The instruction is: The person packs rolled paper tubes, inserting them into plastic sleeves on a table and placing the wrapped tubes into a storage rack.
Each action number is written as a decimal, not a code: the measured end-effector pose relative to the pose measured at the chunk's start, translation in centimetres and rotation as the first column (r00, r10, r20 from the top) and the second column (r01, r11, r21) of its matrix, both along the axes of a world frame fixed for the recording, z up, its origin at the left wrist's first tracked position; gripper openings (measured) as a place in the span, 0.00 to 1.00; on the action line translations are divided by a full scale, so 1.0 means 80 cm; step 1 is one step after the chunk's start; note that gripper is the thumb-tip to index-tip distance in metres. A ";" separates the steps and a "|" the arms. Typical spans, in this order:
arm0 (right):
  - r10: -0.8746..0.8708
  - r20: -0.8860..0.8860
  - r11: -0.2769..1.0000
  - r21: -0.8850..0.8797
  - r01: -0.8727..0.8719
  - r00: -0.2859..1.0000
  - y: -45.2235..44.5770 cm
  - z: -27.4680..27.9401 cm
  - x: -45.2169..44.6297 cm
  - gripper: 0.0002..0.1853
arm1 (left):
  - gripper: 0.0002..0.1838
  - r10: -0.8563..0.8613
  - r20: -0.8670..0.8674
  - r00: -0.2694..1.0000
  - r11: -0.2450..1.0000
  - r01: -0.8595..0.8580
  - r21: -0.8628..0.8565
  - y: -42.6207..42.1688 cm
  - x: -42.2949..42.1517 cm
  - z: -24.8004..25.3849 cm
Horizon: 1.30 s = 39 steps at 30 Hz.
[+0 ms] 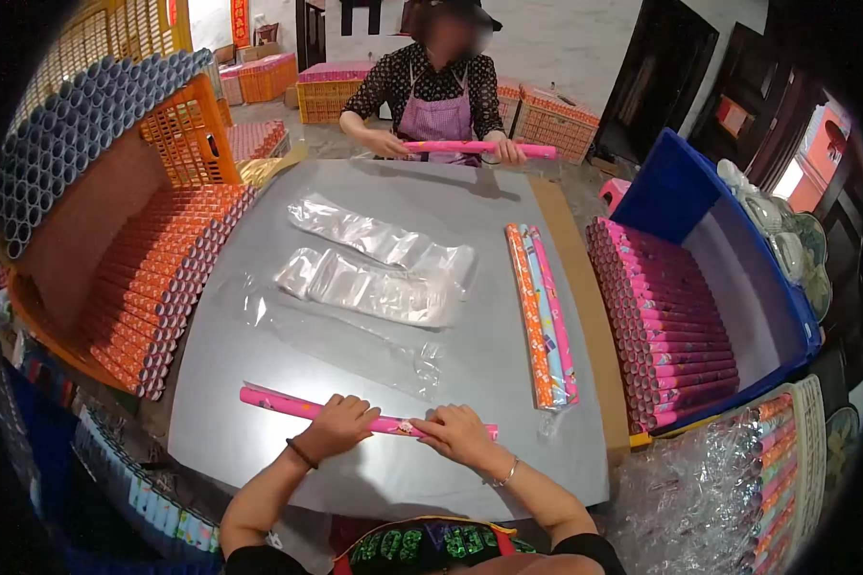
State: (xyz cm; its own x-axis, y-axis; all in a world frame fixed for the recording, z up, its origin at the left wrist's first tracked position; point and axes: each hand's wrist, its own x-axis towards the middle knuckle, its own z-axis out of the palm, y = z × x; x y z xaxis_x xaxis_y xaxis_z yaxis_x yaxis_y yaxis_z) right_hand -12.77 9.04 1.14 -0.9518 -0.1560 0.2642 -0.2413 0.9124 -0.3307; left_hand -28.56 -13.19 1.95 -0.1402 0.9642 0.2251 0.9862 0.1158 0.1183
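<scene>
A pink patterned paper roll point(283, 402) lies crosswise near the front edge of the grey table point(259, 479). My left hand point(343, 425) is closed around its middle part, knuckles up. Toward its right end, my right hand point(458, 436) grips the same roll with the thumb along it. Beyond the roll, clear plastic sleeves point(384, 287) lie in two stacks, and a loose clear sleeve point(355, 355) is spread flat nearer to me. At the table's right side rests a bundle of orange, blue and pink rolls point(545, 321) in clear wrap.
Across the table, a person in a purple apron point(436, 117) holds another pink roll point(451, 147). An orange crate point(197, 125) with orange rolls point(153, 287) stands left, blue-grey rolls point(86, 125) above. A blue crate point(681, 182) of pink rolls point(666, 326) and wrapped rolls point(710, 498) stand right.
</scene>
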 end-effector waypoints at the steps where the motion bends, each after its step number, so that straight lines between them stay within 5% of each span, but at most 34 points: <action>1: -0.002 -0.007 1.000 0.000 0.002 1.000 0.000 0.001 -0.001 0.17 | 0.25 0.025 -0.022 0.999 0.999 -0.024 0.025 0.001 0.005 0.004; 18: 0.032 -0.135 0.996 -0.082 -0.043 0.990 0.001 -0.009 -0.005 0.18 | 0.19 0.169 -0.267 0.949 0.978 -0.128 0.166 0.002 0.028 -0.006; 23: 0.022 -0.063 0.998 -0.063 -0.026 0.998 0.000 -0.002 -0.009 0.16 | 0.14 0.190 -0.111 0.975 0.956 -0.159 0.245 -0.001 0.028 -0.021; 30: -0.033 -0.041 0.987 -0.160 0.026 0.999 -0.009 0.008 -0.008 0.17 | 0.12 0.203 -0.193 0.960 0.976 -0.183 0.117 -0.006 0.027 -0.024; 39: -0.055 -0.070 0.994 -0.098 0.048 0.996 0.002 -0.001 -0.010 0.16 | 0.16 0.172 -0.120 0.978 0.964 -0.143 0.223 -0.004 0.020 -0.031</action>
State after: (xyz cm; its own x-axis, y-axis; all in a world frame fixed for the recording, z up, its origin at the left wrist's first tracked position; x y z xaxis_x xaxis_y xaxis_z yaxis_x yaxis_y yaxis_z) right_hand -13.55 9.22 1.03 -0.9358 -0.0777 0.3439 -0.2213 0.8888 -0.4013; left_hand -26.93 -13.50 -0.50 -0.2399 0.8607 0.4491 0.9660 0.2577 0.0221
